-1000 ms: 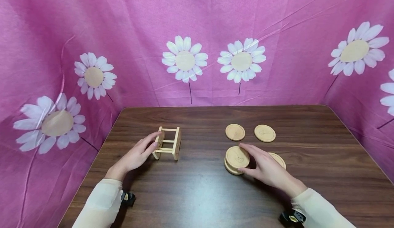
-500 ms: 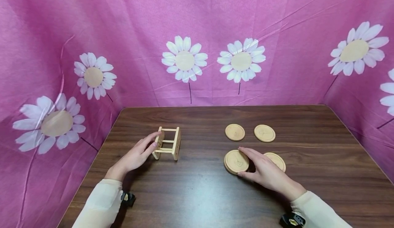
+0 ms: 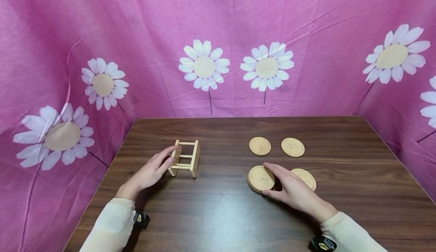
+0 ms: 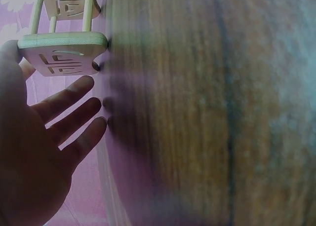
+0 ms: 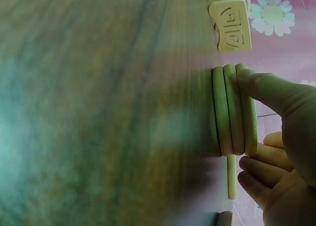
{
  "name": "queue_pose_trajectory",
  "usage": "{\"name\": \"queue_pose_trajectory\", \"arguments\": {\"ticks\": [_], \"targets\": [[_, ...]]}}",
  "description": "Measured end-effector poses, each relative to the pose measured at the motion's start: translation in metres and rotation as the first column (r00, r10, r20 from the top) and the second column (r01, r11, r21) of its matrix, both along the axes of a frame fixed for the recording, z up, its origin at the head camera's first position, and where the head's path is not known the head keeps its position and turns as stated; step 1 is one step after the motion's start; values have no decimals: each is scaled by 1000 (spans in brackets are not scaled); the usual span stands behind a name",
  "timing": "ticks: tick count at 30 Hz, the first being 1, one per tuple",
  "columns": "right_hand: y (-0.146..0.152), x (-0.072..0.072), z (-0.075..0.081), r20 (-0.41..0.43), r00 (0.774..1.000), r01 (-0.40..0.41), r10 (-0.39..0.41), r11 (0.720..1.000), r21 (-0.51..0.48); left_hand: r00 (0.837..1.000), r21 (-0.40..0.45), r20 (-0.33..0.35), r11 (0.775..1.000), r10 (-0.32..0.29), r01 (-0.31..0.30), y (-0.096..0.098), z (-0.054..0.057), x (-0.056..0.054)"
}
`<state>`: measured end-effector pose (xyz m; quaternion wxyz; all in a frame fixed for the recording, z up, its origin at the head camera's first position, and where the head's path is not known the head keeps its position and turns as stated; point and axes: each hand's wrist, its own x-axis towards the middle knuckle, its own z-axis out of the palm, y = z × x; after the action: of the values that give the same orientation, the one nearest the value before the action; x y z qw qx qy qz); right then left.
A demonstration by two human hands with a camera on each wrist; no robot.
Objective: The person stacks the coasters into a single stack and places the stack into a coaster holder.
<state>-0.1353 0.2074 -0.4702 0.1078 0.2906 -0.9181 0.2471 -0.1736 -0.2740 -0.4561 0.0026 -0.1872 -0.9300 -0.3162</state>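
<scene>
A small light wooden coaster rack (image 3: 195, 159) with dowel bars and cut-out side panels stands on the table at left. My left hand (image 3: 150, 174) holds its left panel between thumb and index finger; the other fingers spread beside it in the left wrist view. Right of centre, my right hand (image 3: 295, 189) pinches the edges of a round wooden coaster (image 3: 261, 178) marked with a leaf drawing. Seen from the right wrist, that coaster lies on top of two more coasters (image 5: 227, 112), the three nearly aligned, with my thumb (image 5: 264, 88) on the top one's edge.
Behind the stack, two single coasters lie flat: one at left (image 3: 260, 146) and one at right (image 3: 293, 147). Another coaster (image 3: 305, 179) is partly covered by my right hand. A pink flowered cloth (image 3: 235, 25) hangs along the dark wooden table's (image 3: 211, 214) back edge.
My right hand has lowered the top coaster onto the stack and shifted it slightly toward me, lining it up with those below. The left hand and rack stay put.
</scene>
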Motion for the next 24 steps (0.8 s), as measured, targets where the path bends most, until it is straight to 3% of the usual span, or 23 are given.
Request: {"name": "queue_pose_trajectory", "arguments": {"ticks": [14,24], "targets": [[2,0,13,17,1000,18,-17,999,-33,1000,-3,-1,1000,2,-2,0,1,1],[8,-11,20,26,999,21,-20,998,-65,1000,2,-10,1000,-7,7,1,2,1]]}}
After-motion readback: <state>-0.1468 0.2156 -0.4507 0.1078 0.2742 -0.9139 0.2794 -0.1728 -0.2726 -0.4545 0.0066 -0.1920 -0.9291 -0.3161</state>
